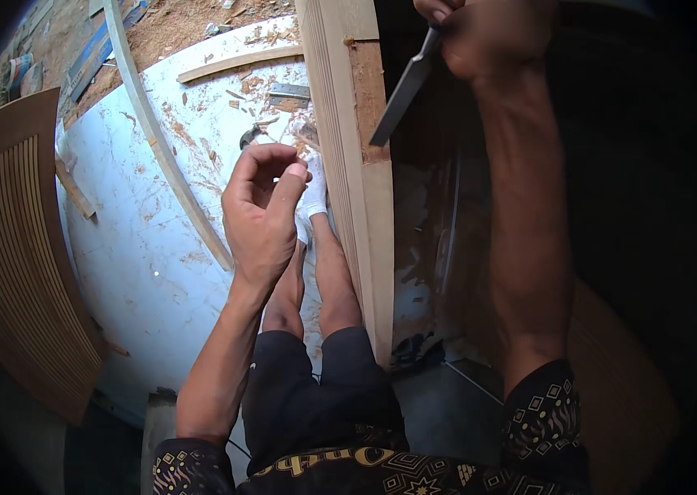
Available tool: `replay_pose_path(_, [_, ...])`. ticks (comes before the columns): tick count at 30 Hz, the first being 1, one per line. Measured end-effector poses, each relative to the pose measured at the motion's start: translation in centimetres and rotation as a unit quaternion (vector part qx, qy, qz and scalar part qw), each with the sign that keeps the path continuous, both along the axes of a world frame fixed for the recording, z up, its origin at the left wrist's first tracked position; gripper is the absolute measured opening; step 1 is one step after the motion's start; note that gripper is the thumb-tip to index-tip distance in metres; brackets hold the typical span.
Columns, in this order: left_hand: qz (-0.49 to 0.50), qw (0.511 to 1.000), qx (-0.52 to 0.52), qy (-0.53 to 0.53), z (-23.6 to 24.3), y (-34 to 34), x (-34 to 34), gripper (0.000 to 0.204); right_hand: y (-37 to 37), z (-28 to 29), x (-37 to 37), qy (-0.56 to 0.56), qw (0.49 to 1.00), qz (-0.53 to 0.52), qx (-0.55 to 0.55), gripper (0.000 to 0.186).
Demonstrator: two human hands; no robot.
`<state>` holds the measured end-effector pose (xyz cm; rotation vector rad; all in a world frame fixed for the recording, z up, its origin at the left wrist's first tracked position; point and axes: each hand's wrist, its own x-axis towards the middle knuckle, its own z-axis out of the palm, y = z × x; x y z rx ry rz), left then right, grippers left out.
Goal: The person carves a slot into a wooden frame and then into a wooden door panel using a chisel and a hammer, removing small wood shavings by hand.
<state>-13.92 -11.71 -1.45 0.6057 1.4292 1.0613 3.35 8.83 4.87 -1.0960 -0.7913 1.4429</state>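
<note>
My right hand (493, 37) is closed around a chisel, its handle mostly hidden in the grip. The flat metal blade (405, 97) slants down to the left, with its tip close to a shallow recess (367, 91) cut in the edge of an upright wooden door (348, 194). Whether the tip touches the wood I cannot tell. Left of the door edge, my left hand (262, 210) hovers with curled fingers, thumb against the fingertips, and no object visible in it. Beyond it, a metal hinge (289, 91) lies on the white floor.
Wood chips and a short wooden strip (241, 63) litter the marbled floor (150, 247). A dark curved tool part (249, 136) lies past my left hand. A long strip (146, 124) crosses the left side. A slatted brown panel (23, 247) stands far left. My legs (336, 280) adjoin the door.
</note>
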Motion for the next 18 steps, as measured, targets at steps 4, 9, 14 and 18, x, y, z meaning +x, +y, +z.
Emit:
replay_pose_path(4, [-0.036, 0.999, 0.005, -0.024, -0.3, -0.2, 0.7, 0.018, 0.5, -0.8, -1.2, -0.062, 0.996, 0.017, 0.058, 0.037])
replay_pose_path(9, [-0.028, 0.998, 0.057, 0.01, -0.7, 2.9, 0.0, 0.017, 1.1, -1.2, -2.6, -0.053, 0.996, 0.066, 0.041, 0.04])
replay_pose_path(14, [-0.05, 0.981, 0.185, 0.037, -1.4, 8.9, -2.1, 0.021, 0.4, -1.1, -3.7, -0.07, 0.995, 0.068, 0.033, 0.042])
replay_pose_path(18, [-0.099, 0.943, 0.317, 0.009, 1.7, 15.7, -1.6, 0.044, 0.7, 0.2, -4.1, -0.087, 0.992, 0.079, 0.047, 0.042])
